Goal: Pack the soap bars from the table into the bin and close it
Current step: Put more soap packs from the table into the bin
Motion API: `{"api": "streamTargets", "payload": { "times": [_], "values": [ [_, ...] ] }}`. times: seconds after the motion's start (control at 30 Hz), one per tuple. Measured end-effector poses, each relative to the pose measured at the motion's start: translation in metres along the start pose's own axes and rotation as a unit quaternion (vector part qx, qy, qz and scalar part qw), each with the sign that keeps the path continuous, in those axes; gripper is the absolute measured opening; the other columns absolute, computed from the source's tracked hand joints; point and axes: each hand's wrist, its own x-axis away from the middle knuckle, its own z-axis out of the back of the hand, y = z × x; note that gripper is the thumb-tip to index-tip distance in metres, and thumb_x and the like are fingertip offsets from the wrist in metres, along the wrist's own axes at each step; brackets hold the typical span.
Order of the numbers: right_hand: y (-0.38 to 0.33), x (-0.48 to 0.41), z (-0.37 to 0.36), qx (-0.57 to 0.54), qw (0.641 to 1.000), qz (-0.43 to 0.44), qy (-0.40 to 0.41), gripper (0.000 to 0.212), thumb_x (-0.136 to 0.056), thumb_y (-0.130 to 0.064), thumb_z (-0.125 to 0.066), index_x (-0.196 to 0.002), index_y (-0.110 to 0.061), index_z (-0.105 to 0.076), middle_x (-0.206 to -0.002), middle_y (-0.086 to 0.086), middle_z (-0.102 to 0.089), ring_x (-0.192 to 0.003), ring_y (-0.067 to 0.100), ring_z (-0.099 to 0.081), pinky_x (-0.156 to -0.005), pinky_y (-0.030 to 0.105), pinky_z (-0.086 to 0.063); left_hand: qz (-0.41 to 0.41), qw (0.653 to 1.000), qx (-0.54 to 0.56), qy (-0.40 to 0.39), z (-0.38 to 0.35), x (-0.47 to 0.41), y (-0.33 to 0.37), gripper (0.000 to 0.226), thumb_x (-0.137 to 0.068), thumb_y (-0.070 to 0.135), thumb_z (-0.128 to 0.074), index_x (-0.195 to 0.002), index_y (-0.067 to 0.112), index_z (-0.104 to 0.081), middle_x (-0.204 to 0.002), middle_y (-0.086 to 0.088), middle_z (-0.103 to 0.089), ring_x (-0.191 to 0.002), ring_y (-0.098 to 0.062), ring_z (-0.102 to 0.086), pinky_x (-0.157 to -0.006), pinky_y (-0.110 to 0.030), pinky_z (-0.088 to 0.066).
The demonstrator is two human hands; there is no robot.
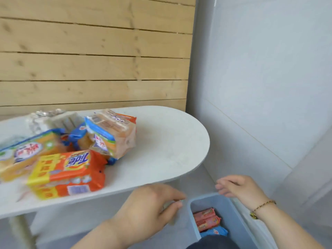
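Observation:
Several wrapped soap packs lie on the white oval table (pixel 161 144) at the left: an orange Tide pack (pixel 70 175) in front, a yellow-and-blue pack (pixel 28 151) at the far left, a clear-wrapped pack (pixel 111 133) leaning behind. A light blue bin (pixel 231 211) stands open on the floor at the lower right, with orange soap bars (pixel 206 219) and a blue one (pixel 215 231) inside. My left hand (pixel 150 205) hovers just left of the bin's rim, fingers curled, empty. My right hand (pixel 240 189) rests at the bin's far rim, fingers apart. No lid is visible.
A wooden slat wall stands behind the table and a pale wall (pixel 260 78) runs along the right. A silvery foil-like bundle (pixel 45 119) sits at the table's back left. The image is blurred by motion.

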Motion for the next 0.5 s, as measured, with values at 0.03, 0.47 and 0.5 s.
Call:
{"api": "streamTargets", "payload": {
  "times": [0.03,0.47,0.5],
  "values": [
    [-0.017,0.002,-0.004,0.0,1.0,0.02,-0.003,0.026,-0.087,-0.003,-0.054,-0.067,-0.016,-0.063,-0.065,-0.003,-0.066,-0.063,0.011,-0.062,-0.049,0.005,-0.049,-0.012,0.999,-0.004,0.049,0.015,0.008,-0.004,0.024,-0.078,0.033,-0.05,-0.085,0.026,-0.071,-0.08,0.014,-0.073,-0.075,0.0,-0.062,-0.064,-0.011,-0.046],
    [-0.185,-0.028,-0.097,0.156,0.965,0.205,-0.052,0.015,-0.083,-0.018,-0.063,-0.097,-0.021,-0.059,-0.099,-0.001,-0.061,-0.085,0.01,-0.055,-0.067,0.005,-0.042,0.273,0.91,-0.164,0.264,0.086,0.066,-0.097,0.043,-0.076,0.038,-0.038,-0.087,0.012,-0.071,-0.089,-0.004,-0.073,-0.093,-0.027,-0.068,-0.092,-0.034,-0.032],
    [-0.194,-0.033,-0.108,0.178,0.961,0.207,-0.054,0.032,-0.082,-0.023,-0.064,-0.112,-0.021,-0.054,-0.113,0.001,-0.058,-0.098,0.013,-0.054,-0.077,0.011,-0.041,0.294,0.909,-0.168,0.243,0.088,0.066,-0.1,0.045,-0.075,0.041,-0.038,-0.089,0.012,-0.07,-0.091,-0.004,-0.073,-0.094,-0.027,-0.068,-0.095,-0.038,-0.036]
  ]
}}
